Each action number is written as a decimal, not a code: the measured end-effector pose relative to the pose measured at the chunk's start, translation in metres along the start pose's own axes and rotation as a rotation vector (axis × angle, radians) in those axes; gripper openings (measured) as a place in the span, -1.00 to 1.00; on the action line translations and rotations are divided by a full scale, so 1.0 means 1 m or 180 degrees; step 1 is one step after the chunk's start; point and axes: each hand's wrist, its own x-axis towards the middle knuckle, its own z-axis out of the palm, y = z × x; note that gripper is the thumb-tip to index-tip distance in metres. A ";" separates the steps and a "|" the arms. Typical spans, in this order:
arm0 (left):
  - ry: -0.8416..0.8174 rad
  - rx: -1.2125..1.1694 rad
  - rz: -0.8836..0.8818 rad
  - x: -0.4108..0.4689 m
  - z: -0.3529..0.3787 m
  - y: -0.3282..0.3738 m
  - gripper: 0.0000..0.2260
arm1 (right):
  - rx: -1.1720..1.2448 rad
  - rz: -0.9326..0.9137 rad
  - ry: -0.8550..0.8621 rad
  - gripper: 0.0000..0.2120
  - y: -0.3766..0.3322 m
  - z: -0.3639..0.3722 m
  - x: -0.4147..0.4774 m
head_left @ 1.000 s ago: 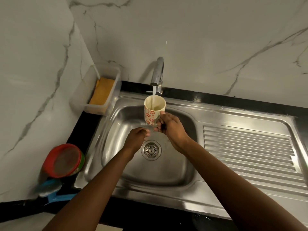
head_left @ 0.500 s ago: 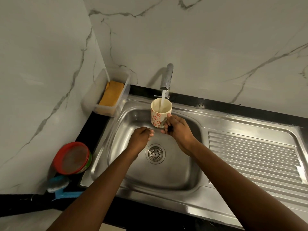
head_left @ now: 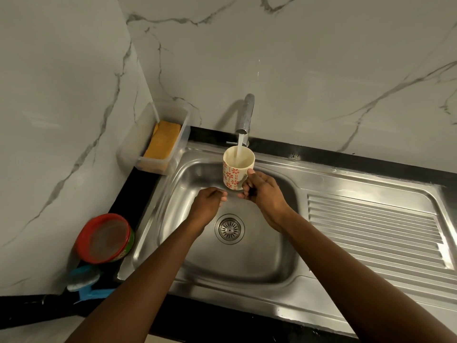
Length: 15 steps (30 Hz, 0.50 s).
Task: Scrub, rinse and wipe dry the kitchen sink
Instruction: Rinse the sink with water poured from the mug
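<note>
A stainless steel sink with a round drain fills the middle of the head view. Water runs from the chrome tap into a cream mug with red flower patterns. My right hand grips the mug by its handle and holds it upright under the stream, above the basin. My left hand hovers just left of and below the mug, fingers loosely curled, holding nothing.
A clear plastic box with a yellow sponge stands at the sink's back left corner. A red-lidded round tub and a blue scrubber lie on the black counter at left. The ribbed drainboard extends to the right.
Both hands and the mug keep the same pose under the running tap. Only the camera view has shifted slightly, placing the sink a little more to the right.
</note>
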 end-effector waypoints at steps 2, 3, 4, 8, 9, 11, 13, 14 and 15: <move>-0.0026 -0.0005 0.0012 0.002 0.000 0.002 -0.80 | 0.0013 -0.0031 -0.0007 -0.64 0.000 0.000 0.000; -0.0032 -0.0008 0.0011 0.004 0.000 0.002 -0.80 | 0.0018 -0.0043 -0.0009 -0.63 0.000 0.000 0.000; -0.0037 -0.0010 0.0007 0.005 0.000 0.003 -0.81 | 0.0025 -0.0056 -0.0011 -0.63 0.000 0.000 0.000; -0.0027 0.0063 0.0010 0.008 -0.004 0.004 -0.81 | 0.0074 -0.0086 -0.0010 -0.63 -0.001 0.001 -0.001; -0.0026 0.0071 0.0034 0.010 -0.006 0.005 -0.81 | 0.0057 -0.0096 -0.0003 -0.63 -0.001 0.001 -0.001; -0.0021 0.0072 0.0080 0.013 -0.009 0.009 -0.81 | 0.0049 -0.0093 0.0014 -0.63 -0.001 0.000 -0.001; -0.0006 0.0078 0.0135 0.016 -0.011 0.014 -0.80 | 0.0061 -0.0057 0.0046 -0.63 0.001 -0.002 -0.003; 0.0004 0.0074 0.0149 0.018 -0.012 0.016 -0.80 | 0.0058 -0.0037 0.0069 -0.64 0.003 -0.003 -0.004; 0.0009 0.0059 0.0168 0.021 -0.012 0.018 -0.79 | 0.0052 -0.0013 0.0091 -0.64 0.004 -0.004 -0.005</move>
